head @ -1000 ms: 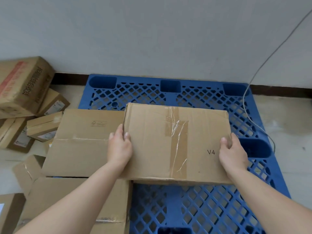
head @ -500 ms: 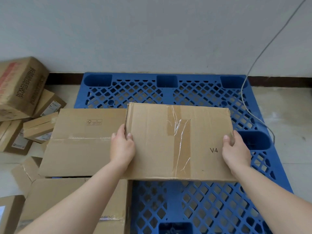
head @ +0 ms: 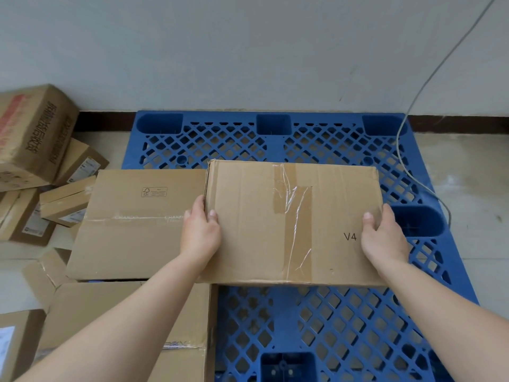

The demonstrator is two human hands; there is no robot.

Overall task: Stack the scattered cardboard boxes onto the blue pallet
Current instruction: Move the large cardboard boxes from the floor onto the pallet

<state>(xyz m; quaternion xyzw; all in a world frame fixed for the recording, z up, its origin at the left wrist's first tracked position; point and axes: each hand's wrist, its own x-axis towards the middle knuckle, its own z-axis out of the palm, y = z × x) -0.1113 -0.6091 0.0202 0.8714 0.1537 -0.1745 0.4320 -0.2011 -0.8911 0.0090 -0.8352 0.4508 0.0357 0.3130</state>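
Observation:
A taped cardboard box marked "V4" (head: 292, 221) lies over the middle of the blue pallet (head: 275, 144). My left hand (head: 199, 235) grips its left edge and my right hand (head: 384, 238) grips its right edge. Directly to its left, touching it, sits another flat cardboard box (head: 137, 224) with a small printed stamp. A third box (head: 132, 321) lies in front of that one, at the pallet's near left, partly hidden by my left forearm.
Several loose cardboard boxes lie on the floor at the left, the largest (head: 30, 136) with red print against the wall. A grey cable (head: 421, 86) hangs down the wall and trails over the pallet's right side. Bare pallet grid shows at the near right and at the back.
The V4 box has sunk a little toward the pallet beside the left box, with both hands still on its edges. The view has shifted slightly.

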